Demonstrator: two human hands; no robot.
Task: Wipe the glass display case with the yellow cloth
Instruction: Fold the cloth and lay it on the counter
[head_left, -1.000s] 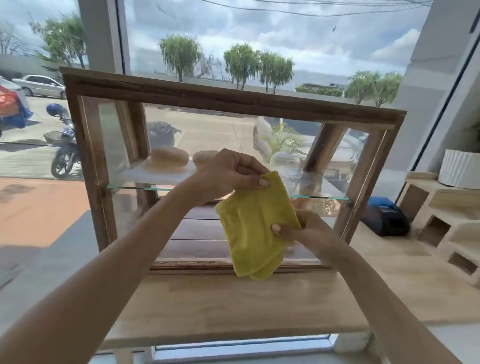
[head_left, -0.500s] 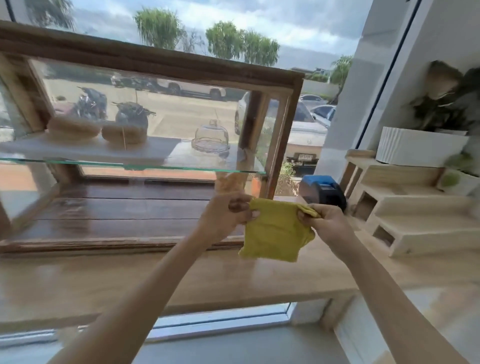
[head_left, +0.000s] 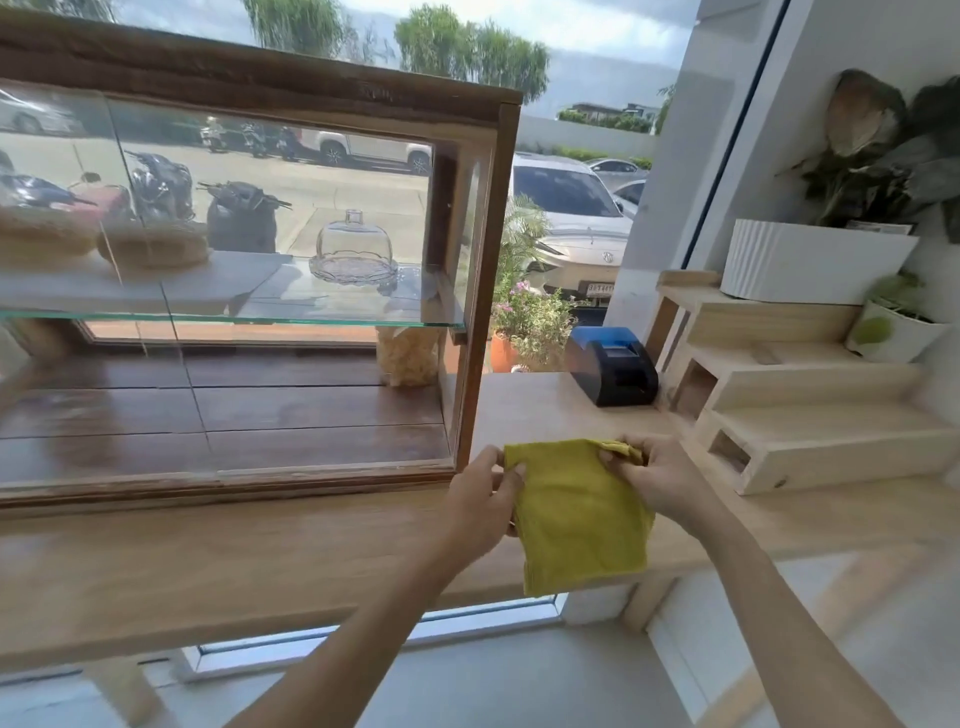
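Two hands on the yellow cloth (head_left: 582, 512), both pinching its top edge: your left hand (head_left: 480, 506) has thumb & fingers (head_left: 514, 475) nipped on the top-left corner, your right hand (head_left: 657, 480) has fingers curled round the bunched top-right corner. Cloth hangs down between them, spread flat-ish, its lower edge dangling past the front of the worktop (head_left: 260, 566). It's off the glass altogether, not touching anything but your fingers.

The glass display case (head_left: 249, 291) stands up and to the left of your left fingers, its lower right corner just beside your left knuckles. Inside: a glass dome (head_left: 353, 249) on the shelf and a bag of something pale (head_left: 408, 358) on the floor of the case, both well beyond your fingers.

Progress, judging by this: wiping hasn't visibly started, or can't be told; glass shows reflections, no clear smears or wiped patches. You look to be readying the cloth. Left to do: get a pad in one hand, press it to the pane, work across front, side & top.
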